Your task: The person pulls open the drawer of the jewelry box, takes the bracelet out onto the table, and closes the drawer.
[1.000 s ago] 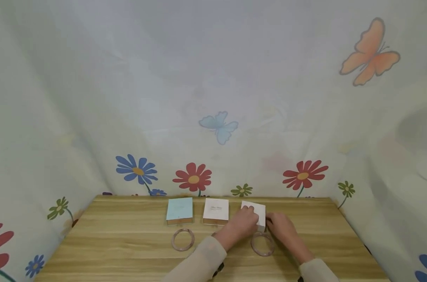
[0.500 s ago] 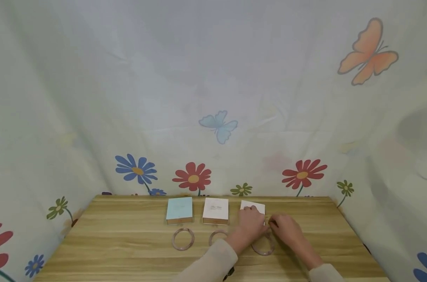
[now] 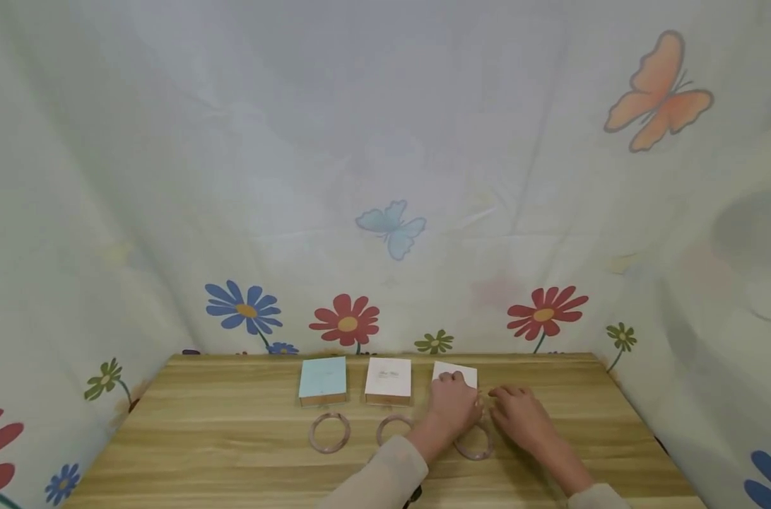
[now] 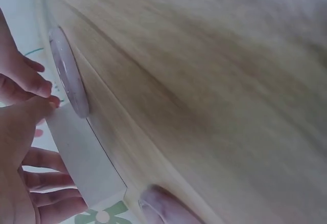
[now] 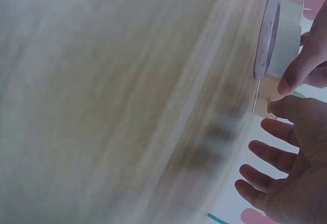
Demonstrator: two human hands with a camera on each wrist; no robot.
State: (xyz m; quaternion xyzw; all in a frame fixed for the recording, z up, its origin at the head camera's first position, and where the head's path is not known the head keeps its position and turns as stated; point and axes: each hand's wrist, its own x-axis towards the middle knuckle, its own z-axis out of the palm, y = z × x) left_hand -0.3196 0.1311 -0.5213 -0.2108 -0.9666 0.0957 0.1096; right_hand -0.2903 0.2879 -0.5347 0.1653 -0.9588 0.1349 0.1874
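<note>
My left hand (image 3: pixel 451 406) holds the rightmost white box (image 3: pixel 459 373), its fingers over the top and its thumb at the near right corner. The left wrist view shows that box's plain white side (image 4: pixel 84 150) between thumb and fingers. Just right of the box is my right hand (image 3: pixel 521 420), fingers spread and loosely bent. In the right wrist view its thumb lies close to a tan section (image 5: pixel 263 95) at the box's end; whether they touch is unclear. A pale purple bangle (image 3: pixel 474 457) lies in front of this box, partly hidden by my left hand.
Left of my hands stand another white box (image 3: pixel 389 378) with small lettering and a light blue box (image 3: pixel 323 378). One bangle (image 3: pixel 380 430) lies before the white box and another bangle (image 3: pixel 312 433) before the blue one. Behind the wooden table (image 3: pixel 201 424) hangs a flowered cloth (image 3: pixel 283 177).
My left hand has moved slightly right and nearer over the box, uncovering more of the middle bangle. My right hand first came toward the left thumb, then drew slightly right with its fingers spread.
</note>
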